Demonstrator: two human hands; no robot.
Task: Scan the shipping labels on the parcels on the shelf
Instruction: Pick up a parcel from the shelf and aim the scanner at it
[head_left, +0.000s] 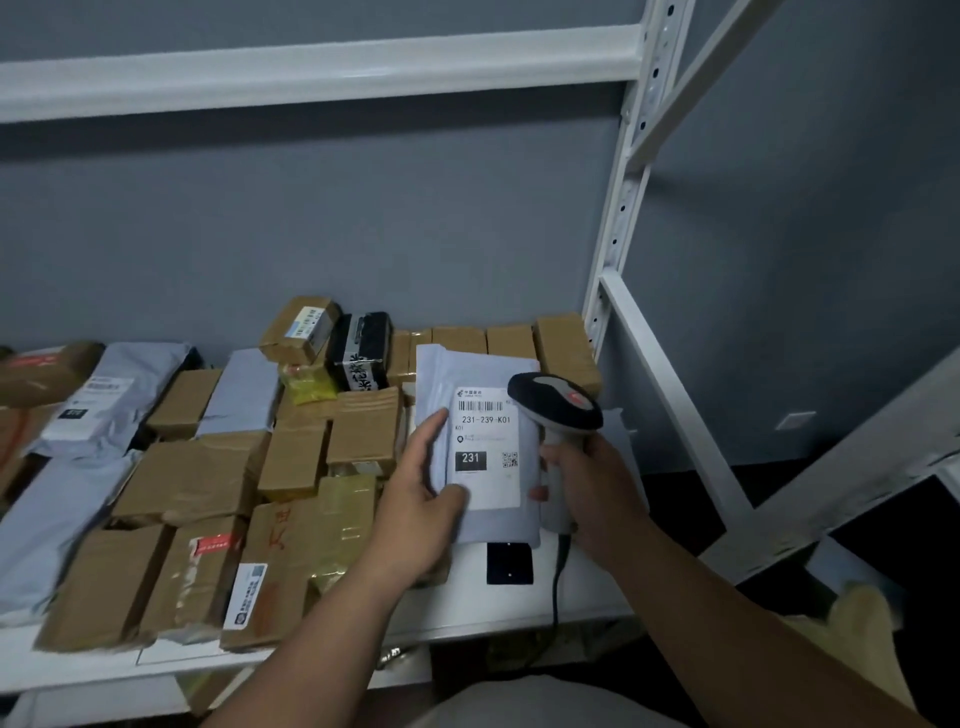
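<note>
Left hand (422, 486) was seen gripping the grey mailer parcel (480, 441) along its left edge, thumb laid over the face and fingers behind, so that the parcel was held upright above the shelf (519, 603) with its printed face turned toward the camera. Right hand (592, 486) was seen wrapped around the grip of the barcode scanner (556, 410), a cable trailing down from the handle base.

Ordered by size, the relation was as follows. The shelf carried a field of cardboard boxes (192, 483) and other grey mailers (104, 400), all lying to the left of both hands and well apart from the scanner. The held parcel stood between the two hands, its long axis running near-vertical. The shipping label (485, 447) followed the same axis, with the barcode (482, 406) at its upper end.

The scanner head was positioned just beside the label's upper right corner and appeared to overlap the parcel's right edge. Its window direction could not be read. It was judged that the head lay too far to the side, so that the coming move would call for the scanner to be drawn back and aimed left at the barcode.
</note>
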